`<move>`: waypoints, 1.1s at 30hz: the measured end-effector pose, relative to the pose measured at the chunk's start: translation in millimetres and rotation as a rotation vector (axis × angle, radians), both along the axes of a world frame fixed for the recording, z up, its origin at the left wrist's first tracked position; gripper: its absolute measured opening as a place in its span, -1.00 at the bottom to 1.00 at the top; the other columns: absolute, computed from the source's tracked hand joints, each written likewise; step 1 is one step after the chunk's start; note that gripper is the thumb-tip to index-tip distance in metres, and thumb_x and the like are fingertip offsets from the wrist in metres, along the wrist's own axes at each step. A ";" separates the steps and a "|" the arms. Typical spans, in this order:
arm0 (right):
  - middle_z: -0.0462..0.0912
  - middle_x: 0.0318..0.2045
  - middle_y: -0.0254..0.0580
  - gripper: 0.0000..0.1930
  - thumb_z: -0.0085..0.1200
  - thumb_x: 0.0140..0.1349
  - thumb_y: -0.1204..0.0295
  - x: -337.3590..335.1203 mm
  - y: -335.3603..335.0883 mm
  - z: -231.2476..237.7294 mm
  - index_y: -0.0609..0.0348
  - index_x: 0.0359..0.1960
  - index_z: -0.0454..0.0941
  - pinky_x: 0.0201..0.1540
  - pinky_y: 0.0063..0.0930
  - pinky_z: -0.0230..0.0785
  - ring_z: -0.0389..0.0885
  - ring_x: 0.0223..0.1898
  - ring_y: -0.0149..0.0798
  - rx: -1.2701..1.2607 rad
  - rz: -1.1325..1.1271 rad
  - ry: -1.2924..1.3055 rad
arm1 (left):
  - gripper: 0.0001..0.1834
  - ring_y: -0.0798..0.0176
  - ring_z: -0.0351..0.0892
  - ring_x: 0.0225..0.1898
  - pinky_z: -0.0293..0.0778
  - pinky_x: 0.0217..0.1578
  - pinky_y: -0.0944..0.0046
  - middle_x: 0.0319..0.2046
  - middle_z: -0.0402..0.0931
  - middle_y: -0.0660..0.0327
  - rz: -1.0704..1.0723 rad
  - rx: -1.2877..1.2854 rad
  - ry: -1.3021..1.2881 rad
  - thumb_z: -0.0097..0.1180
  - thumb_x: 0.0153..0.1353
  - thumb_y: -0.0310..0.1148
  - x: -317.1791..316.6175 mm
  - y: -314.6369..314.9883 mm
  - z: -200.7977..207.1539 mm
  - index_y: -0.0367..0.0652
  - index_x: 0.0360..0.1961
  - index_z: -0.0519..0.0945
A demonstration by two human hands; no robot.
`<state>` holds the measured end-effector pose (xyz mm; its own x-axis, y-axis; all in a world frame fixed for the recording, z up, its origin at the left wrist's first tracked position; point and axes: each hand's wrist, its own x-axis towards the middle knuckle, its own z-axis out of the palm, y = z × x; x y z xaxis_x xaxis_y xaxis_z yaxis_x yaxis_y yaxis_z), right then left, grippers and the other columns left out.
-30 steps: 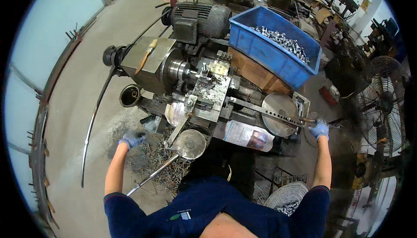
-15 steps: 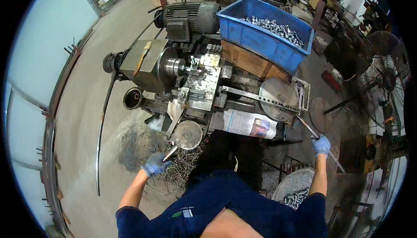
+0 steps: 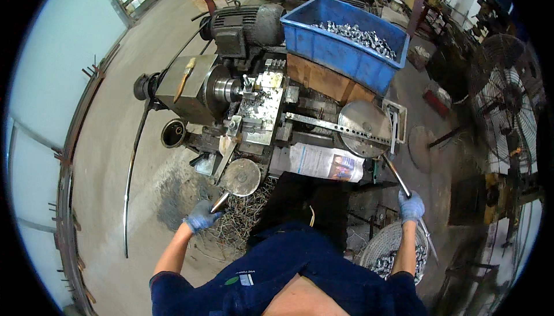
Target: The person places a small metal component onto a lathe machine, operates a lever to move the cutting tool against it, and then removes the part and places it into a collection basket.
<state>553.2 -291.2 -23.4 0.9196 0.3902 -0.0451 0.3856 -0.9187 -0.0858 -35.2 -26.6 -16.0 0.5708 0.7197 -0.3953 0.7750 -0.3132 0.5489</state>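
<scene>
My left hand, in a blue-grey glove, is closed around a short metal handle beside a round metal disc at the front of a small lathe. My right hand, gloved alike, grips a long metal lever. That lever runs up to a larger round plate, crossed by a perforated flat bar. The lathe's chuck faces a tool block on the slide. Whether a workpiece sits in the chuck is too small to tell.
A blue crate of shiny metal parts stands on a wooden box behind the lathe. An electric motor sits left of it. A brush lies on the headstock. Metal shavings litter the floor. A basket of parts and a fan are at right.
My right hand has drawn the long lever toward me and a little to the left. My left hand keeps its grip on the short handle. The whole view has shifted slightly.
</scene>
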 end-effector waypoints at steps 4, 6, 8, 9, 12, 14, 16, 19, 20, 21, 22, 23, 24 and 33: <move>0.65 -0.34 -0.06 -0.48 0.13 -0.08 -0.12 12.0 14.9 -5.7 0.05 -0.27 0.62 -0.22 -0.20 0.45 0.61 -0.28 0.00 -0.061 0.062 -0.134 | -0.71 -0.13 0.50 -0.51 0.40 -0.42 0.07 -0.51 0.51 -0.14 0.015 -0.039 0.078 0.15 0.03 -0.21 8.7 1.0 14.7 -0.15 -0.27 0.57; 0.64 -0.35 -0.06 -0.48 0.17 -0.11 -0.10 42.1 12.7 -20.2 0.02 -0.24 0.62 -0.17 -0.23 0.43 0.61 -0.29 -0.01 0.017 0.193 -0.214 | -0.71 -0.16 0.50 -0.50 0.40 -0.43 0.06 -0.52 0.50 -0.14 0.037 -0.111 0.102 0.15 0.02 -0.19 10.3 0.6 23.6 -0.15 -0.29 0.57; 0.60 -0.21 -0.07 -0.45 0.23 -0.13 0.00 79.2 28.7 -21.9 -0.01 -0.09 0.56 -0.01 -0.20 0.32 0.53 -0.11 -0.05 -0.149 0.154 -0.209 | -0.69 -0.19 0.50 -0.48 0.41 -0.43 0.05 -0.53 0.50 -0.14 0.021 -0.149 0.022 0.16 0.02 -0.17 -6.0 5.5 -5.5 -0.16 -0.31 0.57; 0.56 -0.12 -0.04 -0.47 0.16 -0.03 -0.02 91.6 39.6 -10.7 -0.01 -0.06 0.54 0.06 -0.10 0.26 0.47 -0.02 -0.02 -0.198 0.243 -0.227 | -0.69 -0.19 0.50 -0.48 0.41 -0.43 0.04 -0.53 0.50 -0.13 0.007 -0.098 0.034 0.16 0.02 -0.16 -20.7 4.7 -27.1 -0.17 -0.32 0.56; 0.42 0.10 0.00 -0.43 -0.08 0.14 -0.08 119.1 108.3 20.8 0.05 0.05 0.47 0.24 0.13 -0.05 0.24 0.20 0.10 -0.140 0.107 -0.305 | -0.63 -0.21 0.51 -0.45 0.40 -0.43 0.01 -0.53 0.49 -0.15 -0.072 0.012 -0.008 0.16 0.02 -0.09 -21.9 1.5 -35.2 -0.24 -0.38 0.55; 0.26 0.22 -0.02 -0.40 -0.05 0.14 -0.02 149.5 144.4 11.6 0.08 0.14 0.38 0.30 0.09 -0.20 0.08 0.29 0.04 -0.140 0.068 -0.316 | -0.60 -0.14 0.51 -0.47 0.40 -0.42 0.02 -0.55 0.48 -0.15 -0.057 0.015 0.056 0.16 0.04 -0.06 -1.6 1.2 -11.5 -0.25 -0.38 0.55; 0.14 0.29 -0.04 -0.31 0.02 0.09 0.02 163.1 168.7 -6.6 0.11 0.22 0.24 0.32 0.05 -0.23 -0.01 0.34 -0.02 -0.178 0.082 -0.291 | -0.51 0.12 0.51 -0.47 0.41 -0.35 0.11 -0.52 0.50 -0.06 -0.022 -0.259 0.182 0.13 0.08 0.05 7.3 15.4 6.4 -0.22 -0.29 0.57; 0.16 0.28 0.01 -0.26 0.07 0.06 0.02 130.2 179.8 -9.7 0.18 0.22 0.22 0.34 -0.05 -0.23 0.02 0.33 -0.02 -0.202 0.265 -0.323 | -0.47 0.29 0.45 -0.41 0.42 -0.30 0.20 -0.45 0.54 0.10 -0.144 -0.450 -0.065 0.08 0.13 0.11 -18.4 30.7 2.1 -0.19 -0.18 0.58; 0.18 0.27 0.03 -0.25 0.08 0.06 0.01 106.9 174.9 0.8 0.20 0.22 0.23 0.35 -0.08 -0.23 0.04 0.32 -0.02 -0.227 0.321 -0.338 | -0.43 0.30 0.48 -0.34 0.43 -0.24 0.24 -0.36 0.58 0.19 -0.011 -0.441 -0.241 0.04 0.16 0.12 -19.5 35.3 11.2 -0.21 -0.11 0.57; 0.22 0.24 0.06 -0.24 0.11 0.03 0.01 95.0 163.6 -1.9 0.23 0.20 0.24 0.34 -0.10 -0.18 0.09 0.29 0.02 -0.127 0.366 -0.357 | -0.45 0.32 0.48 -0.33 0.43 -0.23 0.25 -0.34 0.59 0.20 0.233 -0.434 -0.355 0.03 0.17 0.09 -25.1 44.2 1.4 -0.21 -0.11 0.57; 0.25 0.22 0.09 -0.22 0.14 0.00 0.01 83.4 146.9 -11.5 0.27 0.18 0.26 0.33 -0.12 -0.14 0.14 0.26 0.06 -0.028 0.409 -0.378 | -0.47 0.33 0.49 -0.32 0.44 -0.21 0.26 -0.32 0.59 0.21 0.475 -0.425 -0.465 0.02 0.18 0.06 -34.0 59.0 -18.1 -0.21 -0.10 0.56; 0.28 0.20 0.12 -0.21 0.17 -0.02 0.01 70.5 133.0 -20.5 0.31 0.17 0.27 0.32 -0.13 -0.09 0.19 0.23 0.10 0.072 0.460 -0.397 | -0.47 0.27 0.53 -0.28 0.45 -0.20 0.22 -0.28 0.60 0.17 0.428 -0.224 -0.369 0.03 0.17 0.06 -52.7 86.8 -48.9 -0.19 -0.07 0.55; 0.32 0.16 0.15 -0.24 0.17 -0.01 0.00 56.2 120.2 -29.8 0.34 0.12 0.32 0.30 -0.12 -0.04 0.23 0.20 0.14 0.161 0.432 -0.342 | -0.46 0.20 0.57 -0.25 0.46 -0.18 0.19 -0.23 0.60 0.13 0.377 -0.023 -0.271 0.03 0.15 0.06 -71.0 119.5 -74.9 -0.17 -0.04 0.54; 0.61 -0.20 0.07 -0.49 0.21 -0.04 0.03 -15.6 38.6 -36.0 0.26 -0.23 0.60 0.04 -0.25 0.34 0.55 -0.11 0.02 0.274 0.221 0.107 | -0.51 -0.11 0.54 -0.16 0.45 -0.17 0.02 -0.21 0.55 -0.09 0.153 0.355 0.480 -0.07 0.11 0.07 -61.0 217.6 -123.2 -0.10 -0.19 0.60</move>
<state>537.6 -252.5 -59.5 0.8076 0.5897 -0.0023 0.5477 -0.7515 -0.3677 -96.2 190.9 -139.1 0.2686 0.9142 -0.3034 0.9603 -0.2787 0.0102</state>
